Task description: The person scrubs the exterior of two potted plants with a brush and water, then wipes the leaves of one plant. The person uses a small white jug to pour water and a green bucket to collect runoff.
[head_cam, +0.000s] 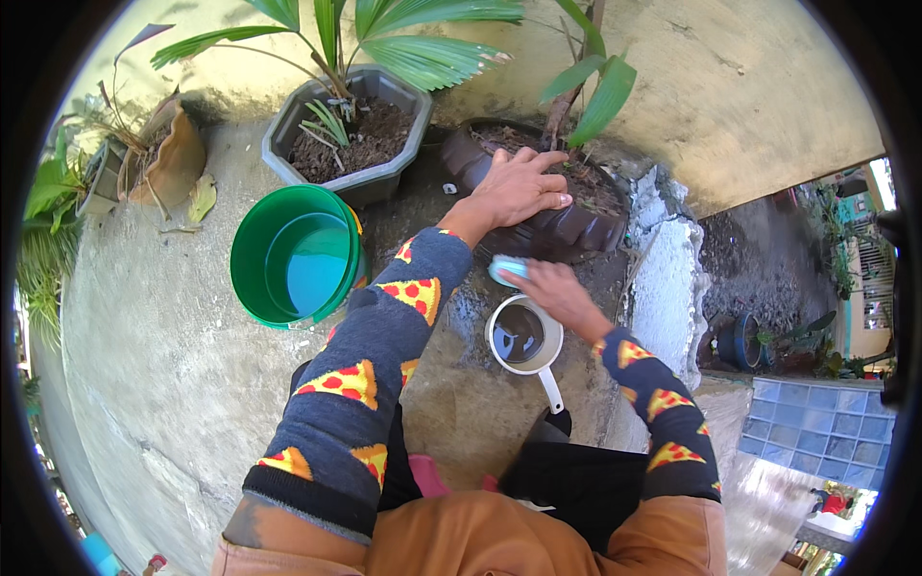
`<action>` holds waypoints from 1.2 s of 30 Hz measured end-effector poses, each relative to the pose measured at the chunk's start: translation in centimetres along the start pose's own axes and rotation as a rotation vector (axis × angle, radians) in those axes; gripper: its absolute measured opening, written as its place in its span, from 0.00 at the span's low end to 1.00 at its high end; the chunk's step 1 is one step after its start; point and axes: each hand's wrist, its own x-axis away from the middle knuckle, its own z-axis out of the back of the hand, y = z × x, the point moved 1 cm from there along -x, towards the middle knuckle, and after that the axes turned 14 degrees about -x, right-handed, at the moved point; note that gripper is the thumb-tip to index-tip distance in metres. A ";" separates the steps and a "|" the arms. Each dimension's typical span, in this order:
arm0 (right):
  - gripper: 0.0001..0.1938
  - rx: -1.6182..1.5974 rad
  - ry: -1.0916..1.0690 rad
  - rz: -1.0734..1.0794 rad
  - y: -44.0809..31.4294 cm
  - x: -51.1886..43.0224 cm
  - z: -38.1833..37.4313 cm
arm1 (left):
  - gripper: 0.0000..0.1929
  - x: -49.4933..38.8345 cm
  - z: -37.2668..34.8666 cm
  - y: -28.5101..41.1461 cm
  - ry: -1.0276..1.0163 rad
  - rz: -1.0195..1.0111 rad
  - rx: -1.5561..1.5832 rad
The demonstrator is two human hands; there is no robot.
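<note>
My left hand (pixel 522 187) lies palm down over the near rim of a dark brown, ribbed plant pot (pixel 569 230), its fingers spread above the soil. The pot is wet and glossy, and a leafy plant stem (pixel 562 115) rises from it. Just below the pot, my right hand (pixel 558 291) grips a small light blue scrubber (pixel 508 270); whether it is a brush or a sponge is unclear. Under that hand stands a white long-handled dipper (pixel 551 389) with dark-looking water in it. A green bucket (pixel 248 248) holding water is left of my left forearm.
A grey octagonal pot (pixel 418 137) with a fan palm stands behind the bucket, against the yellowish wall (pixel 720 86). A broken concrete edge (pixel 666 288) borders the right side. Farther left is a wavy-rimmed clay pot (pixel 184 155). The concrete floor (pixel 144 324) is wet around the brown pot.
</note>
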 end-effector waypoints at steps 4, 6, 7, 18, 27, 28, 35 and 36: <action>0.35 0.003 -0.091 0.031 2.2 4.2 0.9 | 0.18 0.0 0.0 -0.2 -0.013 0.004 -0.009; 0.33 -0.005 -0.116 0.047 1.2 1.9 0.5 | 0.18 -0.3 -0.1 -0.1 -0.009 0.001 -0.016; 0.32 -0.011 -0.012 0.044 0.1 0.1 0.1 | 0.18 -0.3 -0.1 -0.1 -0.002 0.005 -0.019; 0.33 0.035 -0.108 0.031 1.5 1.5 0.1 | 0.19 -0.1 -0.2 -0.3 0.008 -0.005 -0.033; 0.33 0.053 0.008 0.053 0.6 0.7 -0.9 | 0.19 -0.3 -0.2 -0.2 -0.003 -0.003 -0.050; 0.33 0.085 0.017 0.050 -0.4 -0.9 -1.3 | 0.19 -0.3 -0.3 -0.3 0.006 -0.001 -0.052; 0.34 0.051 -0.003 0.051 0.7 1.3 -1.3 | 0.19 -0.1 -0.2 -0.6 -0.032 -0.014 -0.038; 0.35 0.090 -0.071 0.049 2.0 3.0 -0.9 | 0.19 -0.1 -0.1 -0.6 -0.014 -0.018 -0.041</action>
